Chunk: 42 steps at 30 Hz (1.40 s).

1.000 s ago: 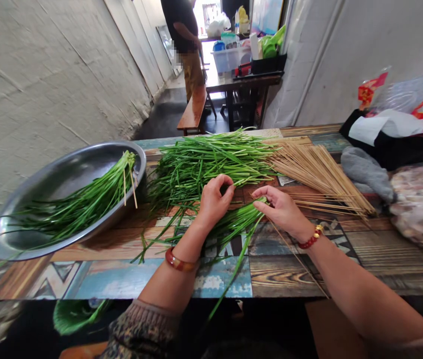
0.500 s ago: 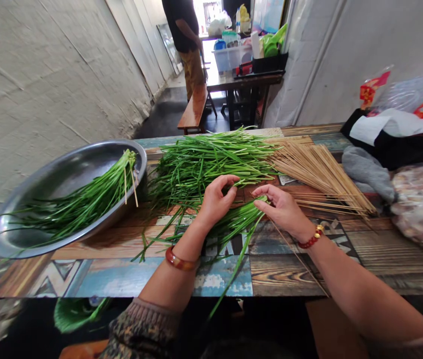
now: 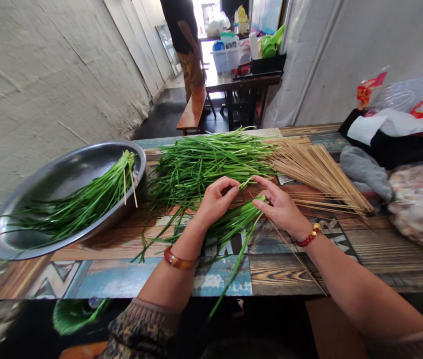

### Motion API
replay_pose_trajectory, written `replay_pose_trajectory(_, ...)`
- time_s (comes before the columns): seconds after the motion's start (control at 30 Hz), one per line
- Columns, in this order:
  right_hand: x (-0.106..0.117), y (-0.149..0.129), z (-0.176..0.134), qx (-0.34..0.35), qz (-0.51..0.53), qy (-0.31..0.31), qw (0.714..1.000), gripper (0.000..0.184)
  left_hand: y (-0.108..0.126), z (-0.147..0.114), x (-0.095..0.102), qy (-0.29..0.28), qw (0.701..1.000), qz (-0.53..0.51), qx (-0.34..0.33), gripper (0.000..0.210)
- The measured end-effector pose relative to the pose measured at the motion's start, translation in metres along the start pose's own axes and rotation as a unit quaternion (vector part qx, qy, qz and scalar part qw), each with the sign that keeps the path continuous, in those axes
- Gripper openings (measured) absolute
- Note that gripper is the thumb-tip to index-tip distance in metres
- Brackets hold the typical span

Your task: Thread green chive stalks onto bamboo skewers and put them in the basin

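My left hand [image 3: 217, 199] is closed in a pinch on a few garlic chive stalks [image 3: 246, 183], whose pale ends stick out toward my right hand. With thumb and curled lower fingers, my right hand [image 3: 281, 207] holds the root end of a small bunch of chives [image 3: 236, 222]; its forefinger reaches toward those pale ends. A thin bamboo skewer [image 3: 301, 259] runs from beneath this hand down to the table's front edge. Just behind my hands lies a big loose pile of chives [image 3: 211, 159]. Many bamboo skewers [image 3: 316, 172] are spread to its right.
A metal basin [image 3: 73, 154] at the left holds skewered chives [image 3: 84, 199]. A grey cloth [image 3: 364, 172] and a plastic bag of pale pieces [image 3: 421, 204] lie at the right of the patterned table [image 3: 121, 279]. Beyond it are a bench [image 3: 192, 109] and a standing person [image 3: 181, 30].
My right forefinger has stretched up and left, away from the bunch. Pale stalk ends now show between my hands. My left hand has hardly moved.
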State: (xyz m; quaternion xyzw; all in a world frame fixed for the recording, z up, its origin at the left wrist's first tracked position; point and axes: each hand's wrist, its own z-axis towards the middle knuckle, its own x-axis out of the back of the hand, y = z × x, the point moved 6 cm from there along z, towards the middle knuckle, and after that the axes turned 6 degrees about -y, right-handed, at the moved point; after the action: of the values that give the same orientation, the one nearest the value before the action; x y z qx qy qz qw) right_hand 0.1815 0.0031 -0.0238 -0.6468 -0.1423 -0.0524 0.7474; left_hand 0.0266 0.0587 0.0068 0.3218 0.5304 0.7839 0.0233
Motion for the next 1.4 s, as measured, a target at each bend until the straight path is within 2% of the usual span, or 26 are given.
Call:
replay_pose_trajectory(0.1, 0.001, -0.001, 0.0, 0.004, 0.001, 0.006, 1.0, 0.061, 0.002, -0.001, -0.004, -0.03, 0.999, -0.018, 0.006, 0.016)
replay_pose_trajectory(0.27, 0.003, -0.001, 0.0, 0.003, -0.059, 0.01, 0.998, 0.028, -0.003, -0.001, -0.006, -0.031, 0.998, -0.043, 0.027, 0.015)
replay_pose_trajectory(0.57, 0.003, -0.001, -0.001, 0.003, -0.094, 0.011, 0.996, 0.028, -0.017, 0.001, 0.004, 0.043, 0.995, -0.077, 0.04, 0.015)
replay_pose_trajectory(0.7, 0.003, 0.001, -0.001, 0.006, -0.077, 0.015, 0.997, 0.028, -0.016, 0.001, 0.003, 0.035, 0.996, -0.075, 0.039, 0.015)
replay_pose_trajectory(1.07, 0.004, 0.007, 0.0, 0.007, -0.005, 0.038, 0.999, 0.024, 0.0, 0.0, 0.0, 0.007, 0.999, 0.054, -0.003, 0.009)
replay_pose_trajectory(1.4, 0.006, 0.007, 0.001, 0.011, -0.055, 0.06, 0.997, 0.014, -0.001, 0.0, 0.003, 0.023, 0.997, 0.079, -0.015, 0.01)
